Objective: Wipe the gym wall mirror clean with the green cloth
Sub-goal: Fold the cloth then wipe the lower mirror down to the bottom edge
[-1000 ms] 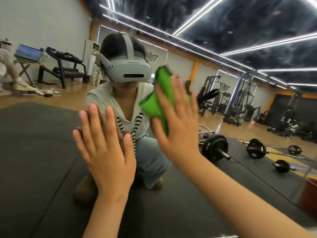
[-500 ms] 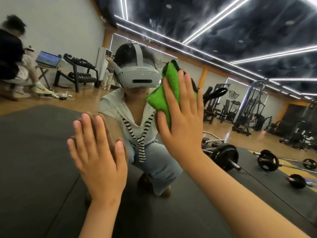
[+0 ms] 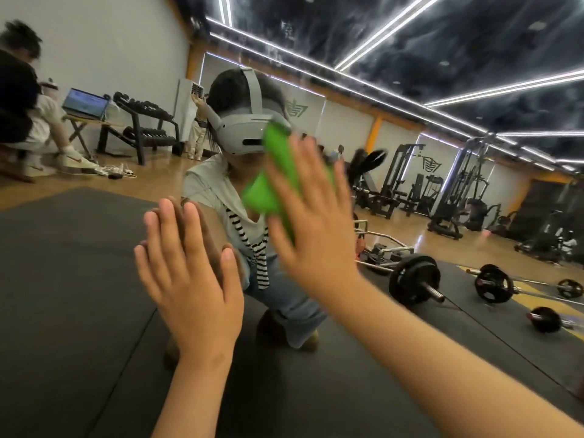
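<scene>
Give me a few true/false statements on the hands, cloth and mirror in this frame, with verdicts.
1. The right hand presses the green cloth against the mirror with straight fingers. True.
2. The left hand holds a spray bottle. False: it holds nothing; its open palm rests flat on the mirror.
3. The green cloth lies on the floor. False: it is under the right hand, on the mirror.
4. A barbell shows in the reflection, right of both hands. True.

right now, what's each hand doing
Left hand: open, flat against the mirror, holding nothing.
Right hand: open, straight fingers pressing the cloth to the mirror.
</scene>
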Available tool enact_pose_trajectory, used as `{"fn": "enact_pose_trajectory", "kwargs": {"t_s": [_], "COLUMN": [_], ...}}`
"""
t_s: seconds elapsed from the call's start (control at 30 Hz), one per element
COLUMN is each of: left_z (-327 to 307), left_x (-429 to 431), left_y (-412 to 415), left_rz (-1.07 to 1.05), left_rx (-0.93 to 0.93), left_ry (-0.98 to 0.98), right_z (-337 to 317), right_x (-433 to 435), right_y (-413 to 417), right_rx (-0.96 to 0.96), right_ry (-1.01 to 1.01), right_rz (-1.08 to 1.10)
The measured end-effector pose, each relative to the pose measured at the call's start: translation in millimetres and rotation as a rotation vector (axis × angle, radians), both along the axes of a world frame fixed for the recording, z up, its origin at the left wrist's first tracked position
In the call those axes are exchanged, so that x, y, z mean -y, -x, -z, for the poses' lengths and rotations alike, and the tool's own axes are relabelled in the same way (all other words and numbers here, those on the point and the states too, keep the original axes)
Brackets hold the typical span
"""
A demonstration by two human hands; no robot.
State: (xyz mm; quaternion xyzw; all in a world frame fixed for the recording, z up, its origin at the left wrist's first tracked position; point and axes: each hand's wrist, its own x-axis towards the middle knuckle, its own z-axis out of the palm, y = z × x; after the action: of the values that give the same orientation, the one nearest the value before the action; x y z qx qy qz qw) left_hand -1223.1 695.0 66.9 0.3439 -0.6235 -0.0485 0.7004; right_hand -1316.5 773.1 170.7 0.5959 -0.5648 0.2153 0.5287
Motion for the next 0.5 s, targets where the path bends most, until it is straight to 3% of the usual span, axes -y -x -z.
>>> {"fn": "enact_pose_trajectory", "kwargs": {"t_s": [0.07, 0.13, 0.2, 0.37, 0.43, 0.5], "left_z": [1.6, 2.6, 3.7, 13.4, 16.7, 18.4], "left_x": [0.1, -0.8, 0.0, 6.8, 7.0, 6.8], "left_y": [-2.3, -3.2, -3.2, -1.7, -0.5, -0.7], "left_rz": [0.014, 0.023, 0.007, -0.037, -0.039, -0.038], "left_rx": [0.020, 0.009, -0.013, -0.052, -0.047, -0.029], "left_ry": [-0.007, -0.003, 0.003, -0.019, -0.010, 0.004], "right_z": [38.4, 46.5, 28.7, -6.1, 18.7, 59.2], "right_x": [-13.9, -28.8, -33.2, -12.8, -6.7, -10.7], "right_y": [6.2, 19.9, 29.4, 12.2, 4.5, 5.5], "right_rx": [-0.156, -0.271, -0.252, 0.049, 0.039, -0.046], "right_ry": [-0.230, -0.325, -0.229, 0.104, 0.067, -0.094], "right_rz": [0.003, 0.047, 0.068, 0.042, 0.016, 0.004]}}
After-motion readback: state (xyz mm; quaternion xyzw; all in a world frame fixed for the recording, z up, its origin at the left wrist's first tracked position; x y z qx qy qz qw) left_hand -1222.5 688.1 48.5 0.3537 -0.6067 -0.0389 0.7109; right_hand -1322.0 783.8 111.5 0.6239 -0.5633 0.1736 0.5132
